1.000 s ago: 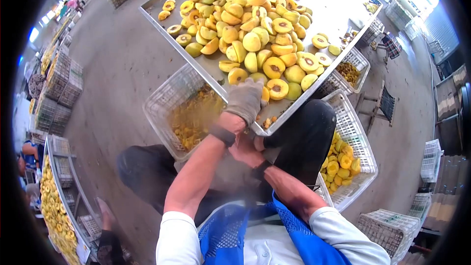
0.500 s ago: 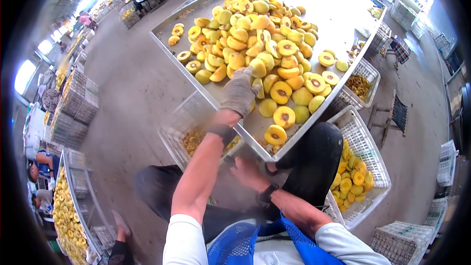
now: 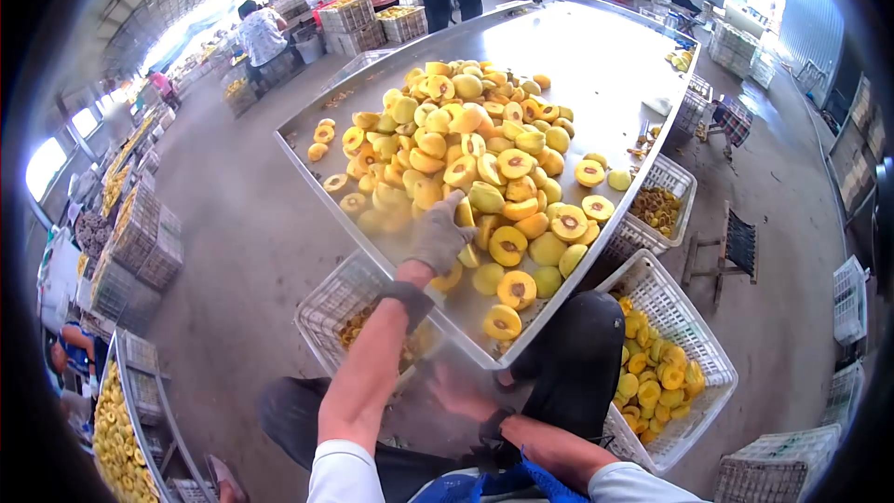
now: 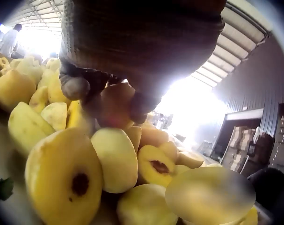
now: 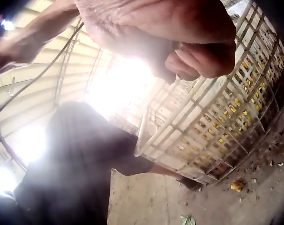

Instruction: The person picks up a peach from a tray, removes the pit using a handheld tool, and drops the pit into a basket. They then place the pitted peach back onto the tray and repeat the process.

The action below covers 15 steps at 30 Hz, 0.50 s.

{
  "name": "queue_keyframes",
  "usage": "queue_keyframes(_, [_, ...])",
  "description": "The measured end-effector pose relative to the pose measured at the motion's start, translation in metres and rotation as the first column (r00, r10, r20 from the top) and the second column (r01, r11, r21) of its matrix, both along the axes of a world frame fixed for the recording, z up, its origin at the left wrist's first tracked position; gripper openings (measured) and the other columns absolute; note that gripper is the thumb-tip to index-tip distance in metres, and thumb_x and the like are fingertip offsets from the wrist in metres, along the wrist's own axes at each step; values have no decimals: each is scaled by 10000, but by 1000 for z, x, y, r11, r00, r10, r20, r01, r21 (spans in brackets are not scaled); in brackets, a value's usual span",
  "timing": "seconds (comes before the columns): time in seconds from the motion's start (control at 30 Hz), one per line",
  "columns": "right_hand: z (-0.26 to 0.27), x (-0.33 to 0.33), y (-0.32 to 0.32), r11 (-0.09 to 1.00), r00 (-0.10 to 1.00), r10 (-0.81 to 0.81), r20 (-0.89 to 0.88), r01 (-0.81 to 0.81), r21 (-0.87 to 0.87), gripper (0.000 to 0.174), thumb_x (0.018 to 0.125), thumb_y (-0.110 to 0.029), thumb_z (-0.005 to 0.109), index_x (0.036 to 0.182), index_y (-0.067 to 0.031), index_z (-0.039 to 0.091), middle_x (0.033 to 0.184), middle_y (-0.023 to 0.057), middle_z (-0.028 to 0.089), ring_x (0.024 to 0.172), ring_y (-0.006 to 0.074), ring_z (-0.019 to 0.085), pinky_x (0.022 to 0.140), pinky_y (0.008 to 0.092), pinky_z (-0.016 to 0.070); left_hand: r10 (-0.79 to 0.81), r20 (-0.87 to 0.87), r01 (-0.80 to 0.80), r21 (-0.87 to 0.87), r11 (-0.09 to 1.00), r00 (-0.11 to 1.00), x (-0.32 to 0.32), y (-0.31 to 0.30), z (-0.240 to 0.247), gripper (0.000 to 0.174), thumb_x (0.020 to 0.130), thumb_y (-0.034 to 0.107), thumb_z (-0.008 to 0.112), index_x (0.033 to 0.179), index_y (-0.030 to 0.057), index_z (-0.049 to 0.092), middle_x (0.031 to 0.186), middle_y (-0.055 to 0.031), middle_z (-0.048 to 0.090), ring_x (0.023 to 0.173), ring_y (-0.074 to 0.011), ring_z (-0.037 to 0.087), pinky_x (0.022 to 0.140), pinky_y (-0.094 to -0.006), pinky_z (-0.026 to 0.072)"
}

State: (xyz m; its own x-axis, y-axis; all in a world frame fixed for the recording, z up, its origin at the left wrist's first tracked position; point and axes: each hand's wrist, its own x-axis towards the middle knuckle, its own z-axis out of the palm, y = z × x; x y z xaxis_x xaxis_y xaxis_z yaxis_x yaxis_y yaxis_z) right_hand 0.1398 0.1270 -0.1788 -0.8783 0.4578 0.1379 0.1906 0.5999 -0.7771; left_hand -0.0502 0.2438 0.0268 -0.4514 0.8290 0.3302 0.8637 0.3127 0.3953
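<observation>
My left hand (image 3: 438,235), in a grey-brown work glove, reaches into the near left side of a heap of halved yellow peaches (image 3: 466,121) on a metal tray table. In the left wrist view its fingers grip a peach half (image 4: 117,105), dark against the bright light. Other halves (image 4: 64,178) lie right below, some with the brown stone hollow facing out. Bare and blurred, my right hand (image 3: 456,393) hangs low between the knees, in front of the tray's near corner. Its fingers (image 5: 205,58) curl loosely in the right wrist view, with nothing visible in them.
The raised tray rim (image 3: 358,261) runs between the hands. A white crate with scraps (image 3: 326,303) stands under the tray's left edge. Another crate (image 3: 712,359), holding peach pieces, is beside the right knee. A stool (image 3: 736,242) and a scrap crate (image 3: 684,188) stand farther right.
The left hand has moved from the tray's near corner deeper into the heap and taken hold of a peach half. The right hand has drawn away from it, lower. The head view has tilted up.
</observation>
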Motion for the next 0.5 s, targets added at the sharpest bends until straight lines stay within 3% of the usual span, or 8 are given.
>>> queue_keyframes(0.07, [12, 5, -1, 998, 998, -28, -51, 25, -60, 342, 949, -310, 621, 1074, 1, 553, 831, 228, 639, 821, 433, 645, 748, 522, 497, -16, 611, -13, 44, 999, 791, 13, -23, 21, 702, 834, 159, 815, 1448, 18, 504, 1213, -185, 685, 1026, -266, 697, 872, -349, 554])
queue_keyframes(0.1, [24, 5, 3, 983, 1000, -12, -11, 9, -185, 365, 968, -323, 605, 1115, 5, 542, 883, 244, 637, 870, 438, 637, 786, 516, 490, -75, 698, -9, 116, 993, 713, 14, -35, 19, 684, 857, 118, 787, 1464, 15, 490, 1163, -154, 688, 956, -198, 679, 797, -312, 556])
queue_keyframes(0.13, [13, 3, 5, 995, 997, -10, -81, 1, -101, 367, 967, -316, 616, 1110, 13, 544, 893, 263, 631, 866, 461, 627, 784, 523, 484, -137, 770, -14, 185, 983, 623, 14, -47, 17, 668, 880, 78, 760, 1481, 12, 475, 1113, -123, 691, 886, -131, 662, 722, -276, 558])
queue_keyframes(0.17, [26, 1, 9, 985, 999, -24, -22, 20, -173, 357, 966, -305, 622, 1090, 21, 544, 900, 277, 629, 858, 480, 617, 779, 530, 480, -252, 834, -22, 301, 954, 490, 18, -61, 15, 667, 890, 44, 723, 1494, -3, 445, 1160, -119, 670, 908, -140, 660, 741, -277, 565])
queue_keyframes(0.2, [33, 0, 10, 981, 998, -62, -1, 61, -185, 353, 962, -300, 628, 1067, 27, 551, 891, 288, 626, 855, 479, 617, 773, 534, 479, -374, 856, -48, 417, 908, 358, 19, -73, 14, 666, 900, 10, 686, 1507, -19, 415, 1208, -115, 649, 929, -149, 658, 761, -278, 573])
queue_keyframes(0.3, [53, 0, 17, 961, 998, -68, 2, 66, -270, 324, 971, -278, 625, 1011, 37, 564, 854, 286, 626, 841, 468, 624, 739, 512, 474, -481, 840, -167, 527, 833, 250, 27, -110, 17, 668, 907, -32, 610, 1525, -40, 357, 1289, -109, 601, 960, -149, 648, 782, -288, 585])
queue_keyframes(0.47, [98, 1, 11, 880, 976, -84, -200, -22, -475, 291, 996, -255, 588, 983, 32, 543, 794, 239, 588, 761, 381, 599, 720, 463, 468, -542, 807, -252, 588, 768, 234, 31, -164, 14, 572, 939, 0, 592, 1482, -32, 416, 1274, -101, 605, 989, -162, 654, 795, -291, 587])
queue_keyframes(0.5, [95, 4, 12, 932, 973, -78, -217, -6, -361, 297, 995, -263, 589, 1033, 27, 541, 806, 214, 587, 773, 349, 590, 737, 443, 478, -495, 840, -327, 543, 773, 224, 33, -171, 9, 515, 955, 36, 613, 1442, -31, 459, 1247, -96, 620, 991, -163, 657, 789, -289, 588])
